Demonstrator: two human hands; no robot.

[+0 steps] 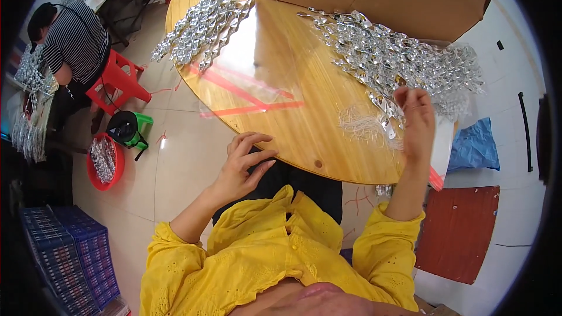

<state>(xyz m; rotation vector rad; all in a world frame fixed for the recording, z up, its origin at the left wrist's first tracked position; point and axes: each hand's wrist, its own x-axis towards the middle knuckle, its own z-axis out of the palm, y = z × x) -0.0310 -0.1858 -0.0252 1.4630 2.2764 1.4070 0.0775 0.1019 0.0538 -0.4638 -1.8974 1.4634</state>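
At the near edge of the round wooden table [275,82], my left hand [239,167] has its fingers apart and holds nothing. My right hand [419,123] is over the table's right side, fingertips pinched on a shiny silver twisted piece [400,81]. Just beyond it lies a dense pile of silver twisted strands [380,52]. A few loose silver pieces [386,117] hang together beside the hand. Left of them is a tangle of thin white threads [360,122]. Another bundle of silver strands [205,23] rests at the table's far left.
A cardboard box [374,0] stands at the back of the table. Pink-red tape [252,102] on clear plastic crosses the tabletop. Left, a person sits on a red stool [120,79] near a red basin [105,164] and stacked blue crates [70,251]. A blue bag [474,146] lies right.
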